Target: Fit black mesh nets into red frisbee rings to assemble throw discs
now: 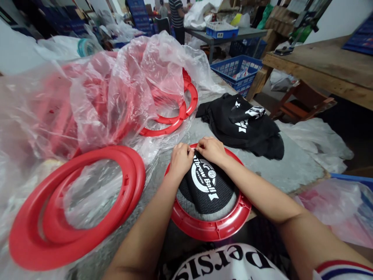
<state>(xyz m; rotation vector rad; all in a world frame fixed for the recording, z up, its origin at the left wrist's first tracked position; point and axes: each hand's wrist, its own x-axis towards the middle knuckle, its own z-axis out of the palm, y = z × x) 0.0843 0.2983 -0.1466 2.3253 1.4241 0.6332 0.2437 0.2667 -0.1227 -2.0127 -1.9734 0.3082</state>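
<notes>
In front of me on the table lies a red plastic ring (217, 229). A black mesh cloth (210, 186) printed "Throw Ball" in white lies across its opening. At the ring's far rim, my left hand (182, 157) pinches the upper edge of the cloth with curled fingers. Close beside it, my right hand (212, 149) also pinches that edge, its thumb near the left fingertips. Along its near side the cloth lies loose inside the ring, and a grey strip of table shows there. My fingers hide the exact grip points.
Two overlapping red rings (132, 182) lie at the left. Behind them, clear plastic bags (116, 89) cover more red rings. A pile of black printed cloths (241, 124) lies at the right. Beyond stand a blue crate (237, 72), a wooden bench (320, 66) and a person (176, 19).
</notes>
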